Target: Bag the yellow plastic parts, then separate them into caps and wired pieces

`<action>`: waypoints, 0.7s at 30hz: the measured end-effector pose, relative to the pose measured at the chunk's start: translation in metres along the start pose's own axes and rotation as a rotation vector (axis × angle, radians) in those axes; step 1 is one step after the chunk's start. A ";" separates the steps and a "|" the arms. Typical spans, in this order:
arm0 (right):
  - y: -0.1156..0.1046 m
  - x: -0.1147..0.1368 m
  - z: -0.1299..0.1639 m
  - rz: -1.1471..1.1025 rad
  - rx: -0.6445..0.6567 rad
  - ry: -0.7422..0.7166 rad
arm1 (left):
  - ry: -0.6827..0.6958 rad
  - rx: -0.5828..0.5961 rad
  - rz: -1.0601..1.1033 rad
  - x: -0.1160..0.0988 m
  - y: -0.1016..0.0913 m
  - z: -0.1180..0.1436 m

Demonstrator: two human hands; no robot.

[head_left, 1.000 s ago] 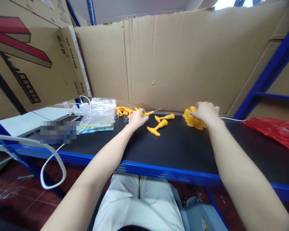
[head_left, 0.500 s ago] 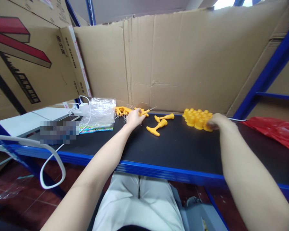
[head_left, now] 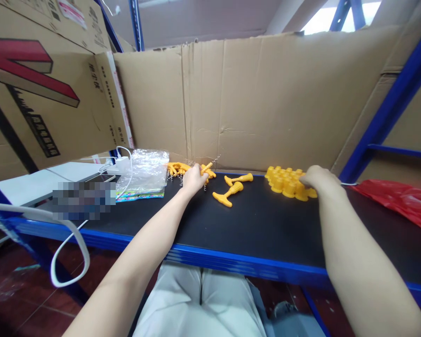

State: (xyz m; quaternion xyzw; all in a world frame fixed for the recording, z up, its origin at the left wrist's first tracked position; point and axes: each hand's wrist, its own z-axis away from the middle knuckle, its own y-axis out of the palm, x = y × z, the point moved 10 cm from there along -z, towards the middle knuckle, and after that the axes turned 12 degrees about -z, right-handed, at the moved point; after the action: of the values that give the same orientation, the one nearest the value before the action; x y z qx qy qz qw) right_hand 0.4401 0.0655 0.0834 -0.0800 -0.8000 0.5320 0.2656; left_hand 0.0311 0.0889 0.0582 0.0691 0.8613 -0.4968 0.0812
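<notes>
My left hand (head_left: 193, 179) is closed around a yellow corkscrew (head_left: 206, 167), whose metal spiral points up and to the right. Right behind that hand lies a pile of yellow corkscrews (head_left: 177, 167) with spirals hanging out. Two yellow T-shaped pieces, a nearer one (head_left: 228, 194) and a farther one (head_left: 239, 179), lie between my hands. On the right, my right hand (head_left: 317, 179) has its fingers curled onto the end of a group of yellow cup-shaped pieces (head_left: 284, 181) with flared rims. One piece beneath it looks tilted; the fingertips are partly hidden.
A black tabletop (head_left: 252, 229) has a blue metal front edge (head_left: 231, 260). Clear plastic bags (head_left: 147, 168) lie at left beside a white charger (head_left: 122, 164) and cable. A red plastic bag (head_left: 396, 201) lies at right. Cardboard (head_left: 266, 103) walls the back.
The view has tilted up slightly. The corkscrew in my left hand now points more steeply upward. My right hand has shifted slightly over the cup-shaped pieces, and the end one sits differently.
</notes>
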 end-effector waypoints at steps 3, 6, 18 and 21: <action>-0.011 0.021 0.022 -0.036 0.033 0.011 | -0.002 -0.017 -0.018 0.006 -0.001 -0.005; -0.008 0.059 0.038 -0.065 0.033 -0.172 | 0.056 -0.020 -0.087 0.007 -0.001 -0.015; 0.076 0.166 0.123 -0.160 0.296 -0.985 | 0.541 0.077 -0.408 -0.033 0.013 -0.042; 0.088 0.172 0.132 -0.154 0.349 -1.046 | 0.544 0.106 -0.414 -0.036 0.021 -0.043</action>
State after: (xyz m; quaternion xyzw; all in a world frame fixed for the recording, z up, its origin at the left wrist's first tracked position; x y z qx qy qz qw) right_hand 0.2136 0.0658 0.0246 0.2988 -0.7288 0.6045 -0.1194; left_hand 0.0675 0.1354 0.0690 0.0269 0.8201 -0.5103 -0.2574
